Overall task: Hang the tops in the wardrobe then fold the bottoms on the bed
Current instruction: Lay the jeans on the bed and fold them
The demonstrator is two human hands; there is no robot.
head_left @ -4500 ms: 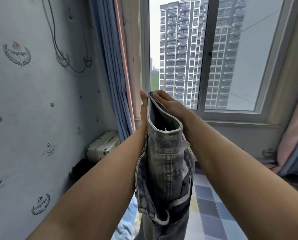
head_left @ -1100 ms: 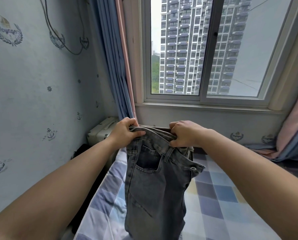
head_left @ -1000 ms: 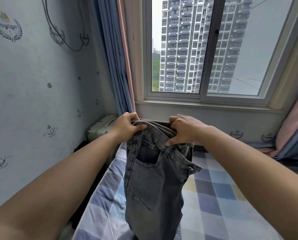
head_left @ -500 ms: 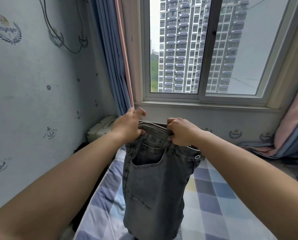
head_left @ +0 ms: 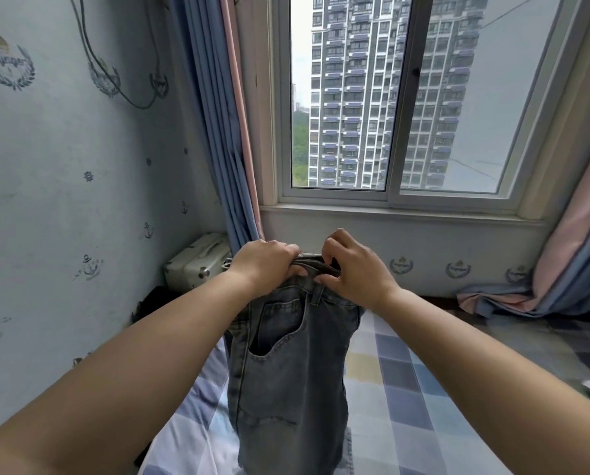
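Jeans (head_left: 288,365) hang doubled over the near bed (head_left: 399,389). Your left hand (head_left: 264,260) grips the waistband, fingers curled; your right hand (head_left: 353,269) pinches it just beside. Square the waistband edges, then lower flat onto the checks.

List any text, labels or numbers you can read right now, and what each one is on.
"Voyager" (soft, likely reading): on the laurel-wreath emblem printed on the wallpaper, upper left.
Crest emblems on the wall below the window: any lettering too small to read.
Jeans, held at the waistband by the left hand and right hand: no readable label or tag.
Suitcase: no readable marking.
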